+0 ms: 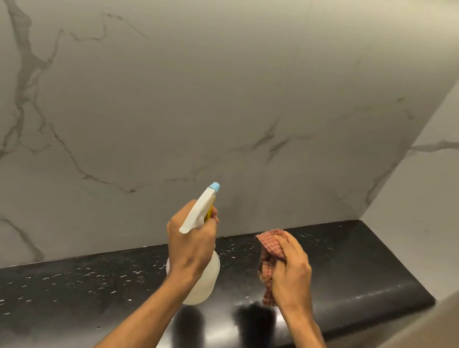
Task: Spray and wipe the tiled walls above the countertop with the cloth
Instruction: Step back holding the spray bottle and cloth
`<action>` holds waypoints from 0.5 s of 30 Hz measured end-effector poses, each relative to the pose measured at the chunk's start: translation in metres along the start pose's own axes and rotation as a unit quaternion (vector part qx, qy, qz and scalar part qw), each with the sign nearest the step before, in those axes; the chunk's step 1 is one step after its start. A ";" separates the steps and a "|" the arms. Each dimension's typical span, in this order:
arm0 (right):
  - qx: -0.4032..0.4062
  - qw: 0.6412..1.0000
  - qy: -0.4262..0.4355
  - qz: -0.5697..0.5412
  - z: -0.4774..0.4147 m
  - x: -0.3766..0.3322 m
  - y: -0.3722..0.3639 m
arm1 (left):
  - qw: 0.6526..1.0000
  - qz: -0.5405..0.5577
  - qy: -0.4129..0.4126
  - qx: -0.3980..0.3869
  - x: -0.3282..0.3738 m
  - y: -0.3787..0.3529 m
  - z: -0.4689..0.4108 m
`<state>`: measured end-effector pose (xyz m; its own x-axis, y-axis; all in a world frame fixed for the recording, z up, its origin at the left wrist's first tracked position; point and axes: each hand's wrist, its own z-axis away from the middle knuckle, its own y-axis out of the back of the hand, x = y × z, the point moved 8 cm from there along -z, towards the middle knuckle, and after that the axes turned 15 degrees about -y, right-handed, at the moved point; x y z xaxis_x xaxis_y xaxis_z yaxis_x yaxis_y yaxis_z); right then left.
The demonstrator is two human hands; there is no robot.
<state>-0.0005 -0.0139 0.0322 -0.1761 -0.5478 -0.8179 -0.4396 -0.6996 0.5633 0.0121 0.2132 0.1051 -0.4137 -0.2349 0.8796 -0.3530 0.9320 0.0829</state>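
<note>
left hand (189, 245): grips the bottle (205, 278) by its neck, fingers (213, 216) curled round the yellow trigger; holds it up off the desk (82, 301).
nozzle (215, 186): blue tip, aimed up and forward at the back wall (175, 90); near the tiles, not touching.
right hand (290, 273): bunches the cloth (269, 246), fingers (291, 240) closed tight round it; hangs above the desk, near the back wall, apart from both as far as can be told.
cloth: red check, crumpled, one end dangling below the hand; not on the tiles.
back wall: pale, grey-veined, one faint upright joint; shows no mist, drops or wipe streaks that can be made out.
side wall (442, 207): meets the back wall at the corner on the right; shows no wet marks either.
desk: black and glossy, white flecks along its back half; cannot tell whether spray drops or the stone's own grain.
step in hand: most likely spraying or about to spray, judging by the hold on the trigger and the aim.
done: nothing that the tiles prove; looks like an early stage, or a fresh patch.
left to do: probably wetting this stretch, wiping it with the cloth, then the corner and the side wall.
</note>
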 end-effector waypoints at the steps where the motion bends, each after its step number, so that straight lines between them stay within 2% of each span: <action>1: 0.010 1.000 0.001 0.008 -0.007 -0.003 0.004 | 1.000 -0.001 0.000 -0.003 -0.001 -0.008 0.000; 15: 0.053 0.994 -0.035 0.088 -0.106 0.002 0.045 | 0.998 0.026 0.010 -0.059 -0.023 -0.142 -0.030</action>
<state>0.0726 -0.0952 0.0680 -0.3187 -0.6216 -0.7156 -0.4853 -0.5415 0.6865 0.0966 0.0947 0.0872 -0.4120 -0.1821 0.8928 -0.2304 0.9688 0.0912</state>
